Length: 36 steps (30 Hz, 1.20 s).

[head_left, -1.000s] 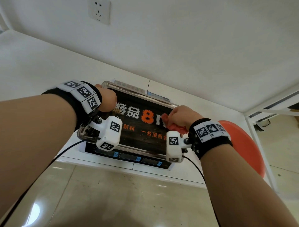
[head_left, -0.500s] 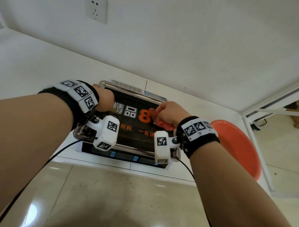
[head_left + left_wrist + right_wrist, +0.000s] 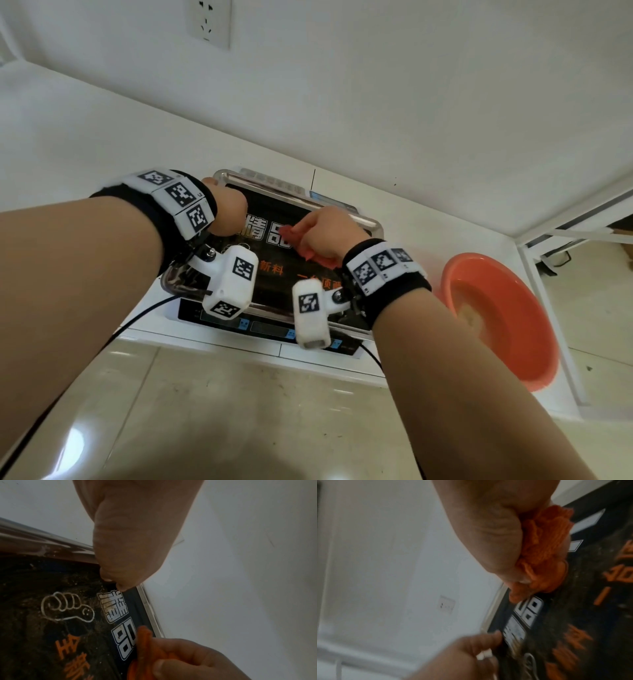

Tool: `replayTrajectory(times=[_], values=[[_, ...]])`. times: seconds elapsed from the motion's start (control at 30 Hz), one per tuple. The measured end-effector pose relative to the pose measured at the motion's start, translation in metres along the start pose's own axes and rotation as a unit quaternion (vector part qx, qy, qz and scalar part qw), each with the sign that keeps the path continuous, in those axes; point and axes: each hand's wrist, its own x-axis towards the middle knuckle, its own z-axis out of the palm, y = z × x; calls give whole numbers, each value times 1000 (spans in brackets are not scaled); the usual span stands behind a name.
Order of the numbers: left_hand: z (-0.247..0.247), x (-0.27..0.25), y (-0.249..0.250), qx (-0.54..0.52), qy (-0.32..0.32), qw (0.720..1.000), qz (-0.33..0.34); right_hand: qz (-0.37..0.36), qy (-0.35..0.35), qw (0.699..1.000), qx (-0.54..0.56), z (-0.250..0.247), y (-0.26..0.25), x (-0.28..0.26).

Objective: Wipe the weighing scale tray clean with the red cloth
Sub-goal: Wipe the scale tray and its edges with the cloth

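Observation:
The scale tray has a steel rim and a black printed sheet dusted with crumbs. My right hand grips the bunched red cloth and presses it on the sheet left of the tray's middle. In the right wrist view the cloth bulges out of the fist onto the white lettering. My left hand sits at the tray's far left corner, its curled fingertips on the rim. The two hands are close together.
The scale's dark display panel faces me under the tray. An orange basin stands to the right on the white ledge. A wall socket is above, and glossy floor tiles lie below. Black cables trail from both wrists.
My right hand has swept the red cloth leftwards across the tray, from its right half to near my left hand. The left hand has stayed at its corner.

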Motion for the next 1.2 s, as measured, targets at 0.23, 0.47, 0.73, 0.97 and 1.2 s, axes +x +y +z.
replayTrajectory(times=[0.23,0.47,0.73,0.97,1.2], values=[[3,1,-4,13,1,1000,6,85,116,982,-120,-34,52,4],[0,-2,3,28,10,999,16,90,13,992,-87,-34,58,-1],[1,3,3,9,16,1000,22,102,135,947,-274,-30,79,-4],[6,16,-1,26,17,997,64,106,12,979,-173,-37,74,-20],[8,20,1,36,13,997,69,106,96,985,-94,-41,89,-20]])
